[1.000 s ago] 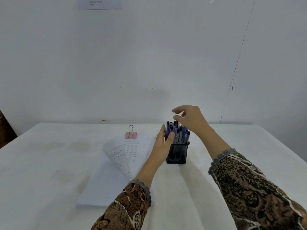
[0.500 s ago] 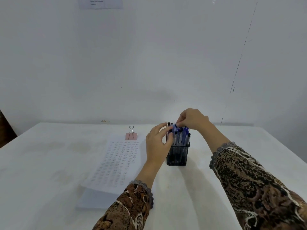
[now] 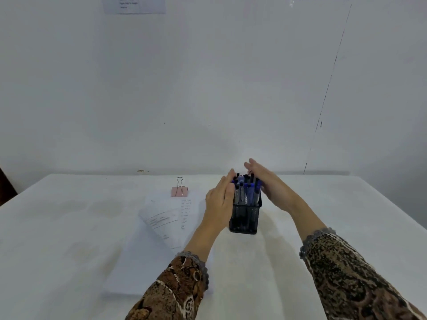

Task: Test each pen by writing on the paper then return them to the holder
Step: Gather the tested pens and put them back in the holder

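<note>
Between the two grips, on the white worktop (image 3: 69, 227): one black mesh pen holder (image 3: 244, 219), square-sided and upright. It holds a bundle of pens (image 3: 245, 190) standing on end, blue and black caps uppermost. All visible pens stand in the holder.

Left grip (image 3: 219, 199): bare hand, fingers straight and together, palm turned toward the pens, lying along the left side of the bundle above the holder's rim. Nothing held.

Right grip (image 3: 269, 184): bare hand, fingers straight, palm facing the left grip, set at the right side of the bundle. Nothing held. Whether either palm presses the pens or only lies just beside them cannot be told.

Left of the left grip, near: one stack of white paper (image 3: 138, 262), flat on the worktop, its near right corner passing under the left forearm. The top sheet (image 3: 161, 221) is curled up and over, showing faint printed lines. Rows of small handwritten marks show on the page beneath, on the side nearest the left grip.

Left of the left grip, at the far end of the stack: one pink binder clip (image 3: 179, 191), clamped on the paper's far edge, wire handle pointing away from the person.

Nearer than both grips: left sleeve (image 3: 175, 287) and right sleeve (image 3: 346, 273), brown patterned fabric with grey trimmed cuffs.

Beyond both grips: white wall (image 3: 208, 88). One printed notice (image 3: 134, 4) hangs on it, above and left of the grips, text too small to read.
</note>
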Motion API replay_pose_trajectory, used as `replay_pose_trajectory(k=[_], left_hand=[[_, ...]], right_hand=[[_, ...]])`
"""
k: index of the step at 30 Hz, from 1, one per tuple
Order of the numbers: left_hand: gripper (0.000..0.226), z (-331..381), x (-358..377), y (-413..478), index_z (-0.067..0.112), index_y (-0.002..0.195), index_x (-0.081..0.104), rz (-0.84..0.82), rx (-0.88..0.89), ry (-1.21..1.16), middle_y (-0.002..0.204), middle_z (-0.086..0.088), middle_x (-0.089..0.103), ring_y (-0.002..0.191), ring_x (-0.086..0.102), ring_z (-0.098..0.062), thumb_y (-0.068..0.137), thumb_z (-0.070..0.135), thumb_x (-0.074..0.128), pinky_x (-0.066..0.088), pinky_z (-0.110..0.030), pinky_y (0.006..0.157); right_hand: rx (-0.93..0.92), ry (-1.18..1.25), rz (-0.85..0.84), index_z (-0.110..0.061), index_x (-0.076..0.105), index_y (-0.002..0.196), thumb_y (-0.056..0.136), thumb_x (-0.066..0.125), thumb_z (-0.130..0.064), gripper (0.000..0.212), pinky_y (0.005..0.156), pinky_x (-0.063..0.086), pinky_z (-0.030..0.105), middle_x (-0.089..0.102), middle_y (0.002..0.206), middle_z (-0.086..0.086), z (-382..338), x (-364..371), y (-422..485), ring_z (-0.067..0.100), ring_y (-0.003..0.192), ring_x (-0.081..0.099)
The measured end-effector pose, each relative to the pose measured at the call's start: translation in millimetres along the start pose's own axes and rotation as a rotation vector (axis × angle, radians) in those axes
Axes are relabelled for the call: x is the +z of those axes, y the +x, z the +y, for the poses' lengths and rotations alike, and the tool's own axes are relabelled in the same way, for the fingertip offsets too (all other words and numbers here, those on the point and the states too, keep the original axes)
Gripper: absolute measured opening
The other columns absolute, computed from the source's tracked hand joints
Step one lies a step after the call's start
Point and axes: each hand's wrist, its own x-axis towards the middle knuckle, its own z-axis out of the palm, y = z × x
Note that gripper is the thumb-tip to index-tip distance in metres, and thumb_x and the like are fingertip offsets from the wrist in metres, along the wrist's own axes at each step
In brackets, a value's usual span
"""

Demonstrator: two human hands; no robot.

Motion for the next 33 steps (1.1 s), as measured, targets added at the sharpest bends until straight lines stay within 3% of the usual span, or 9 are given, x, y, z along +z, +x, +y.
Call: replay_pose_trajectory(k=[3,6,9,11,13,16,18,23,33], left_hand=[[0.067,8.7,6.3,-10.3,0.031,0.145,-0.005,-0.123,-0.153,-0.256,0.149,0.018,0.010,0.131,0.017,0.006,0.094,0.040,0.037,0.022,-0.018,0.106],[0.070,6.4,13.1,-10.7,0.031,0.146,-0.003,-0.112,-0.261,-0.348,0.153,0.010,0.013,0.138,0.019,-0.006,0.092,0.047,0.038,0.024,-0.025,0.109],[0.078,2.5,16.6,-9.2,0.038,0.141,0.025,-0.094,-0.323,-0.378,0.140,0.006,0.044,0.124,0.046,-0.011,0.075,0.077,0.036,0.039,-0.039,0.106],[0.085,-1.2,19.1,-9.5,0.042,0.139,0.026,-0.087,-0.335,-0.390,0.138,0.007,0.046,0.122,0.048,-0.011,0.066,0.086,0.031,0.041,-0.042,0.103],[0.085,-1.8,20.1,-9.3,0.046,0.138,0.025,-0.078,-0.339,-0.429,0.138,0.009,0.046,0.122,0.048,-0.010,0.065,0.088,0.029,0.042,-0.041,0.102],[0.080,-4.5,21.2,-6.3,0.049,0.135,0.029,-0.060,-0.362,-0.409,0.137,0.008,0.048,0.122,0.049,-0.013,0.065,0.088,0.031,0.042,-0.044,0.102],[0.077,-8.5,23.9,-5.7,0.050,0.135,0.030,-0.054,-0.370,-0.388,0.137,0.007,0.048,0.122,0.049,-0.015,0.067,0.086,0.033,0.040,-0.046,0.103],[0.083,-10.5,24.3,-6.6,0.041,0.139,0.029,-0.051,-0.373,-0.444,0.139,0.004,0.046,0.125,0.046,-0.015,0.068,0.084,0.035,0.037,-0.045,0.106],[0.067,-8.5,24.0,-7.1,0.031,0.142,0.029,-0.043,-0.426,-0.566,0.136,0.000,0.050,0.119,0.052,-0.012,0.086,0.069,0.028,0.043,-0.036,0.101]], right_hand=[[-0.021,0.021,-0.049,-0.034,-0.002,0.149,0.078,0.073,-0.024,0.104,0.111,0.028,0.031,0.022,0.147,-0.017,15.1,-4.5,-8.4,0.008,0.134,0.031],[-0.033,-0.057,-0.006,-0.031,-0.005,0.149,0.075,0.076,-0.005,0.113,0.102,0.037,0.024,0.017,0.152,-0.018,26.4,3.8,-10.2,0.005,0.131,0.036],[-0.052,-0.119,-0.005,-0.055,0.020,0.136,0.072,0.079,-0.031,0.090,0.112,0.029,0.035,0.027,0.151,-0.016,23.9,8.5,-10.1,0.006,0.128,0.043],[-0.012,-0.278,-0.028,-0.072,0.023,0.122,0.060,0.078,-0.054,0.084,0.118,0.010,0.051,0.024,0.152,-0.013,23.1,6.9,-7.3,0.018,0.142,0.024],[0.003,-0.306,-0.019,-0.063,0.022,0.133,0.067,0.077,-0.045,0.088,0.118,0.007,0.052,0.013,0.156,-0.013,22.6,4.5,-5.4,0.017,0.147,0.005],[-0.097,-0.044,0.052,-0.035,0.022,0.146,0.082,0.070,-0.018,0.082,0.107,0.037,0.029,0.022,0.152,-0.013,21.7,11.2,-6.3,0.012,0.138,0.030],[-0.198,0.015,0.182,-0.026,0.026,0.148,0.092,0.057,-0.018,0.064,0.103,0.035,0.021,0.028,0.149,-0.013,18.4,21.6,-10.0,0.008,0.137,0.030],[-0.396,-0.853,0.225,-0.014,0.047,0.134,0.100,0.025,-0.028,0.043,0.109,0.020,0.035,0.054,0.127,-0.014,6.1,22.3,-4.1,0.021,0.136,0.033],[-0.387,-0.932,0.109,-0.012,0.043,0.140,0.103,0.030,-0.028,0.042,0.115,0.014,0.027,0.033,0.152,-0.002,3.4,21.2,-2.4,0.016,0.144,0.021]])
